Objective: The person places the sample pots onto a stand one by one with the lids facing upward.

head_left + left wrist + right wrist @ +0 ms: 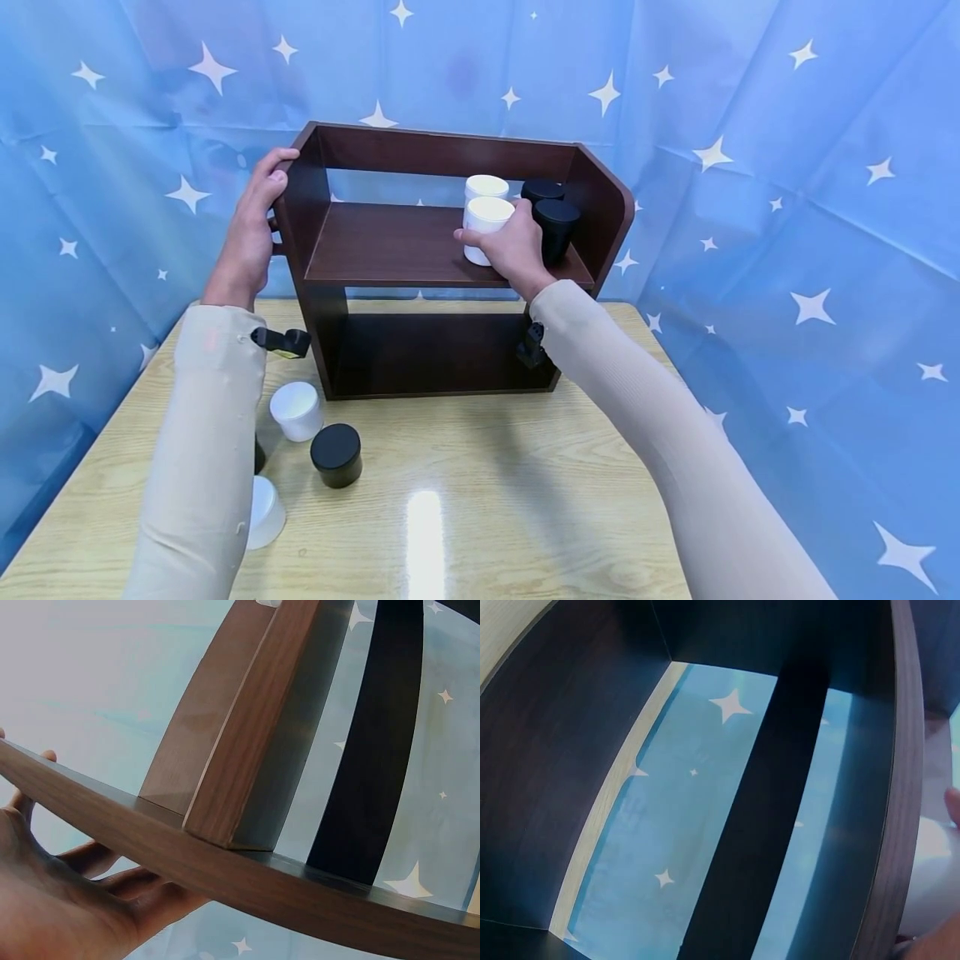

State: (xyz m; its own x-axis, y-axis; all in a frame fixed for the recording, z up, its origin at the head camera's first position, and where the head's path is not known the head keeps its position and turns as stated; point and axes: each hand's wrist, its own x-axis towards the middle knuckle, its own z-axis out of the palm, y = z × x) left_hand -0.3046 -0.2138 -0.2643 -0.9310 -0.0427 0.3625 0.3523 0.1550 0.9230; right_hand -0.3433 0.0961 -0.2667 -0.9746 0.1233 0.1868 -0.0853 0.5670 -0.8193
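Observation:
On the upper board of a dark brown two-tier shelf (390, 237), my right hand (513, 248) grips a white lidded jar (488, 214), the thumb across its front and the fingers on its right side. Another white jar (486, 185) stands right behind it. Two black jars, a front one (557, 225) and a rear one (542, 190), stand to the right of the hand. My left hand (253, 212) rests against the shelf's left side panel (303, 204), fingertips at its upper edge. In the left wrist view its extended fingers (161, 900) lie along the panel's outer face.
On the wooden table (420, 467), left of the shelf's front, are a white jar (296, 412), a black jar (336, 455) and another white jar (264, 512) partly behind the left sleeve. A dark object (258, 457) shows beside that sleeve. A blue star-patterned curtain (750, 250) surrounds the table.

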